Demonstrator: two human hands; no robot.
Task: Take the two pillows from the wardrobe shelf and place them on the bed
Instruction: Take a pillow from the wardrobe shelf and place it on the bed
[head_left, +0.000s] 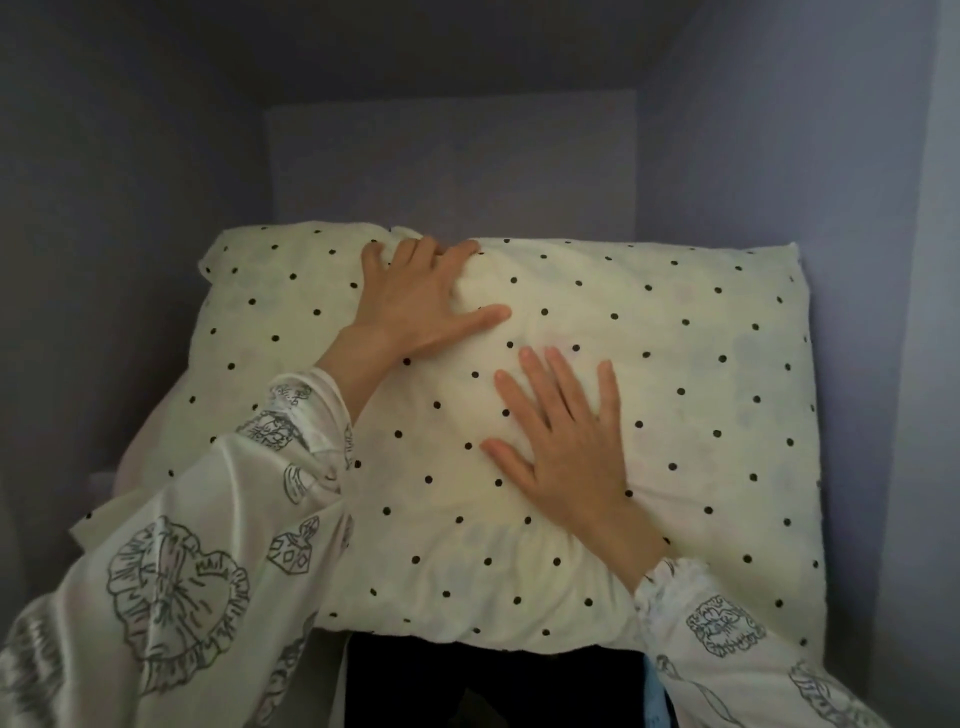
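A cream pillow with black dots (675, 395) lies on the wardrobe shelf and fills most of its width. My left hand (421, 299) reaches to the pillow's far edge; its fingers curl over the bunched fabric there and grip it, with the thumb stretched out flat. My right hand (563, 441) lies flat on the middle of the pillow, fingers straight and spread, pressing the top. A pale pinkish edge (143, 457) shows under the pillow at the left; I cannot tell whether it is a second pillow.
The wardrobe's grey-violet side walls (852, 208) and back panel (452, 161) close the pillow in on three sides. Below the pillow's front edge is a dark opening (488, 680). My patterned white sleeves (208, 561) cover the lower left and right corners.
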